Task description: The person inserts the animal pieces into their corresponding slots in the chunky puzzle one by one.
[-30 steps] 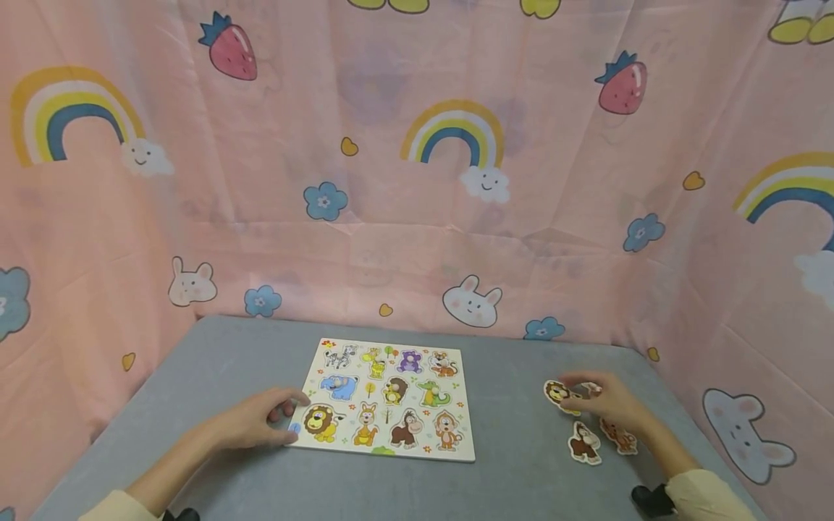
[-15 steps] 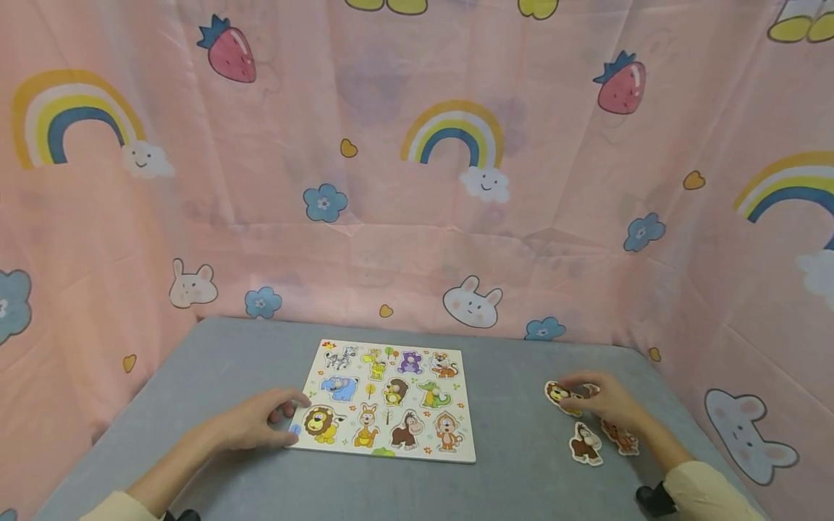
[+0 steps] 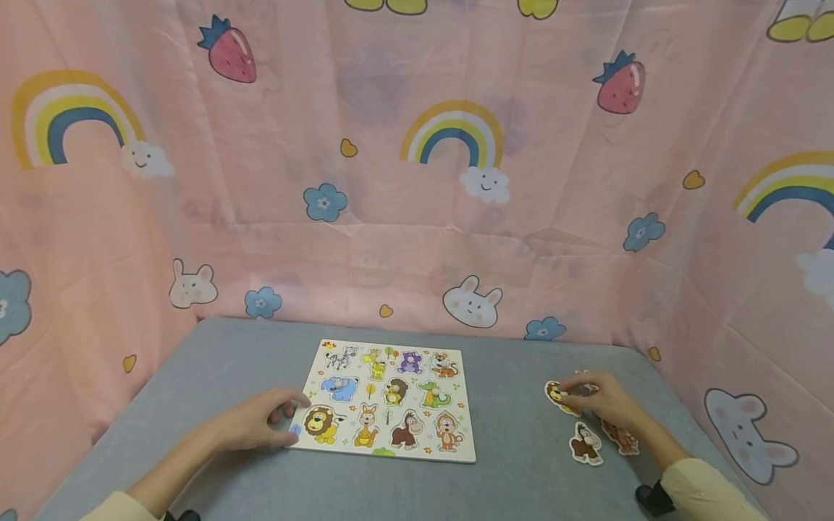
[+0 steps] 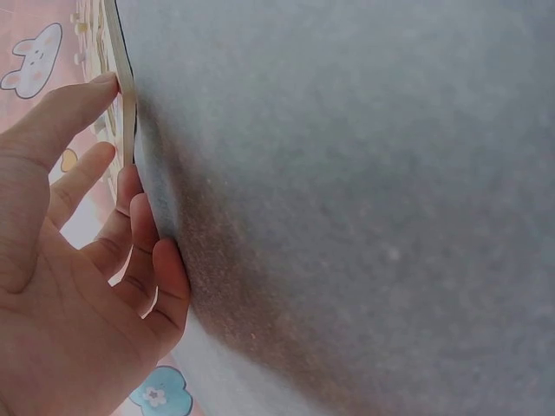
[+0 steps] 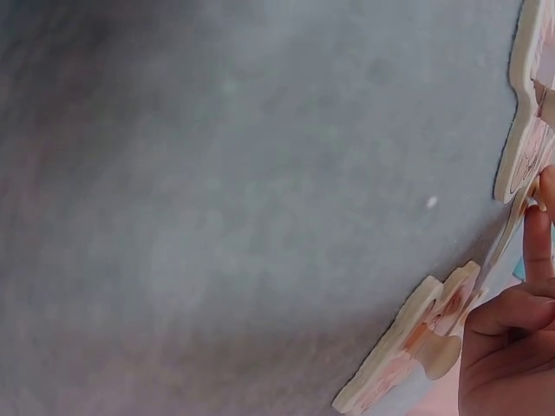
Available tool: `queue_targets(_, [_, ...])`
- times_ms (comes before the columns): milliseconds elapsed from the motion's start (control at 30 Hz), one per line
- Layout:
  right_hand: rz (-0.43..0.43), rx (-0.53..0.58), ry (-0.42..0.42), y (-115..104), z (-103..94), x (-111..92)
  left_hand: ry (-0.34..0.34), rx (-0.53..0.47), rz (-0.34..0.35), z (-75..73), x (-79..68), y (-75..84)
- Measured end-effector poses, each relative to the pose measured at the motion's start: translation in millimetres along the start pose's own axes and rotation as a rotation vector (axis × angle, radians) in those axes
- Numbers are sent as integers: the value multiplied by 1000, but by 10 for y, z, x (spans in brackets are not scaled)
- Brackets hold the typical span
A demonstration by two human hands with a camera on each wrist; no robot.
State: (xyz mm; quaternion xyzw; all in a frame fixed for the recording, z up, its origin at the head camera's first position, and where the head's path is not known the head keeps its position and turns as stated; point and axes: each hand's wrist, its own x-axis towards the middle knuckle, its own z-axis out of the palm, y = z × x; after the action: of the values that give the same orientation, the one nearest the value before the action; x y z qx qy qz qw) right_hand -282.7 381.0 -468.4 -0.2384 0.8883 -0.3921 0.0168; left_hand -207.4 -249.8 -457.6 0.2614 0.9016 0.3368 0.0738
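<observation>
A white animal puzzle board lies flat on the grey table. My left hand touches its left edge, thumb near the front corner. In the left wrist view, the thumb tip meets the board's edge and the other fingers bend loosely beside it. To the right, my right hand pinches a lion puzzle piece between thumb and index finger. A gorilla piece lies just in front of that hand. Under the wrist a brown piece is partly covered, and another piece shows behind the fingers.
Round wooden knobs, such as the knob in the right wrist view, stick up from the loose pieces. Bare grey table separates board and pieces. A pink printed curtain encloses the table's back and sides.
The right hand's fingertips close in slightly at the lion piece, which stays in place. The left hand and the board hold still.
</observation>
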Motion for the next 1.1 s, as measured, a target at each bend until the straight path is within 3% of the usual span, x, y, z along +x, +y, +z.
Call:
queue_targets(400, [70,-26,24,31,17,-2,3,-1,-2,17,11,13])
queue_targets(633, [64,-62,108,-19,-12,9,-10,-12,-22,15,6,21])
queue_targets(1000, [105,23,139,-158,-71,9,-8,-15,-23,11,7,15])
queue_targets(1100, [97,-5,135,-181,-52,36,-7,-18,-20,6,-2,11])
